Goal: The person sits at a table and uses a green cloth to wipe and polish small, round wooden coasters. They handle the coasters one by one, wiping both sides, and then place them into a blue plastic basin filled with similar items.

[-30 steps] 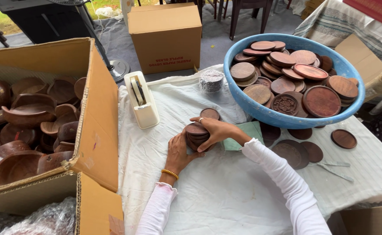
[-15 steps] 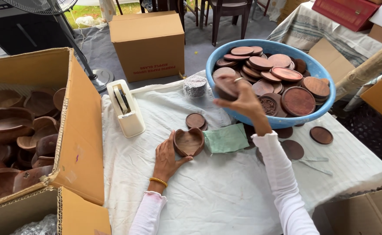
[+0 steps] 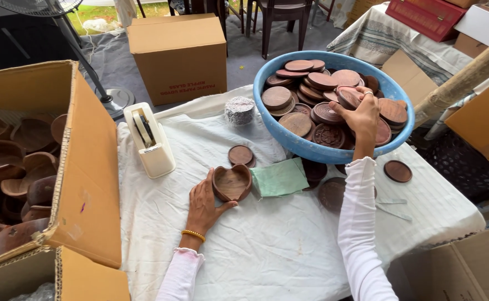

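Note:
A heart-shaped wooden bowl [image 3: 231,183] rests on the white cloth, and my left hand [image 3: 205,204] steadies it from the left and below. My right hand [image 3: 358,114] reaches into the blue plastic tub [image 3: 317,149] and grips a round wooden disc [image 3: 348,97] among several stacked discs. A green cloth [image 3: 279,178] lies just right of the bowl. One round wooden lid [image 3: 240,155] sits on the table above the bowl.
An open cardboard box [image 3: 88,167] of wooden bowls stands at the left. A white tape dispenser [image 3: 149,140] and a foil-wrapped roll [image 3: 239,110] sit behind. More discs [image 3: 397,171] lie right of the tub. A closed carton [image 3: 179,53] stands beyond the table.
My right hand carried a disc from the stack at the bowl up to the blue tub and now reaches inside it. The left hand stayed at the heart-shaped bowl.

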